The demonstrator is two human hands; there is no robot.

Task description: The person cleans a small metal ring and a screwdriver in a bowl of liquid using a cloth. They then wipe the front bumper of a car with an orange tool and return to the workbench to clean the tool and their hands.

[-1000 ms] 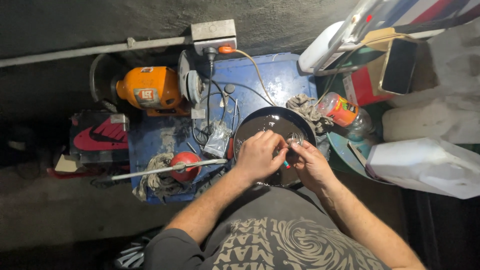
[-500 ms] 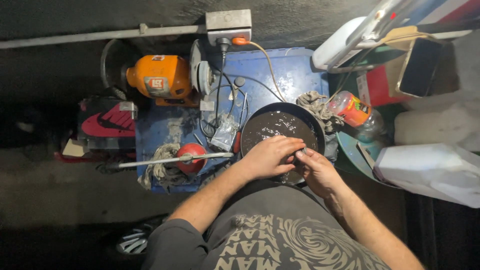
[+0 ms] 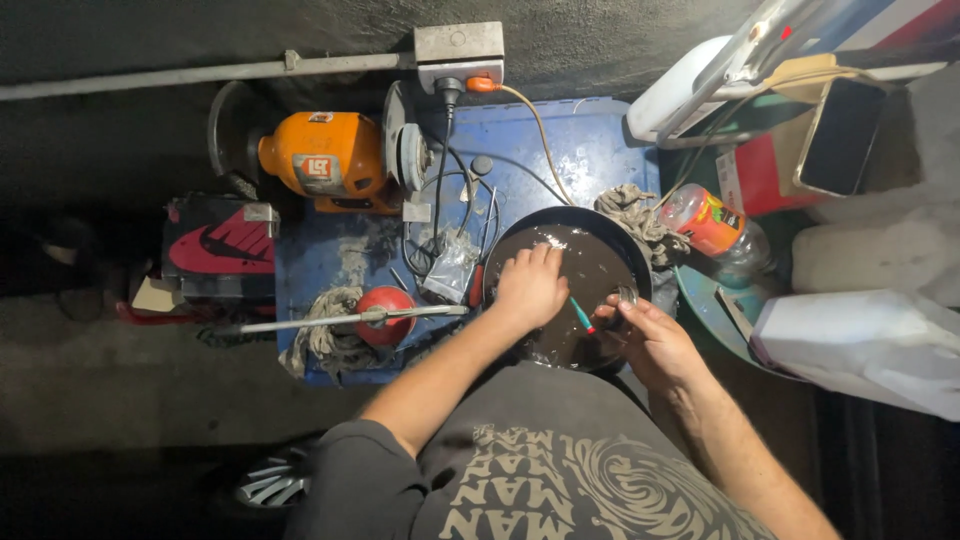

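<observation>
Single head view, straight down, close.

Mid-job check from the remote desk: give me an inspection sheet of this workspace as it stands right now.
Surface: blue bench top, stained and crowded.
Job's things: round black pan of dark wet sludge; small teal-handled tool; small shiny ring-like piece, too small to identify.
Clutter: orange bench grinder, red round object under a metal rod, rags, plastic bottle, clear plastic bag.
Hands: left hand flat in the pan; right hand at the pan's rim, holding the tool and the shiny piece.
Cables: black and pale cords running from the grey wall box.
Surroundings: dark wall, grey pipe, white container, phone.
</observation>
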